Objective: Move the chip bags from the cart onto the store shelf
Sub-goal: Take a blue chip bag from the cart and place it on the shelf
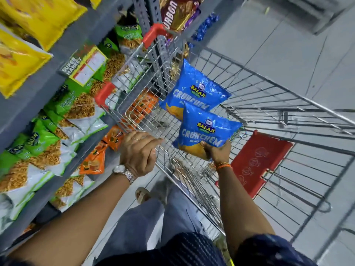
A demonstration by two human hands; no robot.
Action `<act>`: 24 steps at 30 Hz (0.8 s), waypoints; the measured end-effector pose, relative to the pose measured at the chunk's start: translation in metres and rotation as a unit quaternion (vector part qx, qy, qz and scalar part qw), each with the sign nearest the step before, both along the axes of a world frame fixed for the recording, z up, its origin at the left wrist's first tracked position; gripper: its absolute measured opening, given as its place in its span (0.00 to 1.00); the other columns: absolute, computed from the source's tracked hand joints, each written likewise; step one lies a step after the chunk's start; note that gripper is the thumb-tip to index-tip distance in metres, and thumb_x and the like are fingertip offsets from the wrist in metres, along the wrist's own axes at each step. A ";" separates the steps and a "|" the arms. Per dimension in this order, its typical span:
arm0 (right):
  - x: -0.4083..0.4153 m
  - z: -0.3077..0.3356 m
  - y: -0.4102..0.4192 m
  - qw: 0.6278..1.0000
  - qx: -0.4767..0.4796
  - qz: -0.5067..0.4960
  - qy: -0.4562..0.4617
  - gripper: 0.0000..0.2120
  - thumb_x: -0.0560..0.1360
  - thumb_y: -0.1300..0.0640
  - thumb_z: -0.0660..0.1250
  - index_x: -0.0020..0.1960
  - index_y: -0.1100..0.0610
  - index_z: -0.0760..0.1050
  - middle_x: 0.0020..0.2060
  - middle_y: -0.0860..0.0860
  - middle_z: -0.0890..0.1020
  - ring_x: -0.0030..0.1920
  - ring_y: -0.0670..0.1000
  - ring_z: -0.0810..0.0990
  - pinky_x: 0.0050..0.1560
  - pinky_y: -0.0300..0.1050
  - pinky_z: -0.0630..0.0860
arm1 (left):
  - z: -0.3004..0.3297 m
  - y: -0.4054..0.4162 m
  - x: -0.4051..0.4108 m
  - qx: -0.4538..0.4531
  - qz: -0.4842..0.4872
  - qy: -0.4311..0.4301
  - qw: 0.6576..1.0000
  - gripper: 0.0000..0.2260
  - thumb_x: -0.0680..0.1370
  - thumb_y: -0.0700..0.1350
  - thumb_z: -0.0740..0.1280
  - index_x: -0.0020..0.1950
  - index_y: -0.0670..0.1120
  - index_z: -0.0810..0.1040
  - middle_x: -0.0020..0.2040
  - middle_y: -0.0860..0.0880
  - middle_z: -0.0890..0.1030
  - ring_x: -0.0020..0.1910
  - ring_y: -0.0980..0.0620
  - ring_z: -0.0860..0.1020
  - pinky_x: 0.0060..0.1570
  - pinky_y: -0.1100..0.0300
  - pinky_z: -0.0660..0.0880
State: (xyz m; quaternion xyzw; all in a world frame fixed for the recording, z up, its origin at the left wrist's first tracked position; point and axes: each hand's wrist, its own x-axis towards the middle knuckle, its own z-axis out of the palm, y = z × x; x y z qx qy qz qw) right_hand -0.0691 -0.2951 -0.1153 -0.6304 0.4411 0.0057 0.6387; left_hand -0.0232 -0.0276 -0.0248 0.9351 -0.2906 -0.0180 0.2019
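Because the right hand [218,150] pinches only the bottom edge of the nearer blue Crunchem chip bag [207,129] above the wire cart [269,96], while the left hand [139,150] hangs loosely curled and empty, the slick bag may slip back beside the second blue bag [194,89].

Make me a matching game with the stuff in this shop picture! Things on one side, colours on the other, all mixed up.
Things:
1. Chip bag held by the right hand
2. Cart child-seat flap
3. Bags on the top shelf
4. Snack bags on the middle shelf

Colours:
A. yellow
B. green and white
C. blue
D. red

Pairs: 1-C, 2-D, 3-A, 4-B
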 end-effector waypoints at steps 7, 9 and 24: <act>0.015 0.075 0.009 0.995 -0.053 0.075 -0.048 0.26 0.62 0.72 0.82 0.58 0.66 0.79 0.54 0.62 0.86 0.54 0.61 0.87 0.55 0.65 0.83 | 0.054 0.007 -0.001 0.098 0.022 0.034 0.994 0.18 0.78 0.52 0.59 0.59 0.47 0.84 0.51 0.49 0.86 0.53 0.43 0.83 0.65 0.50 0.67; 0.030 0.109 0.014 0.989 -0.055 0.093 -0.096 0.26 0.62 0.71 0.82 0.58 0.66 0.81 0.52 0.60 0.87 0.51 0.58 0.88 0.53 0.63 0.84 | 0.084 0.015 0.004 0.064 0.046 -0.012 0.997 0.17 0.78 0.52 0.61 0.58 0.46 0.84 0.51 0.48 0.86 0.53 0.44 0.83 0.63 0.51 0.68; 0.164 0.458 0.126 0.829 0.031 0.207 -0.519 0.21 0.60 0.59 0.83 0.52 0.51 0.84 0.48 0.47 0.89 0.47 0.47 0.88 0.48 0.42 0.84 | 0.373 0.154 0.021 0.012 0.282 -0.490 0.825 0.18 0.80 0.48 0.64 0.69 0.48 0.79 0.67 0.49 0.81 0.67 0.44 0.78 0.73 0.50 0.66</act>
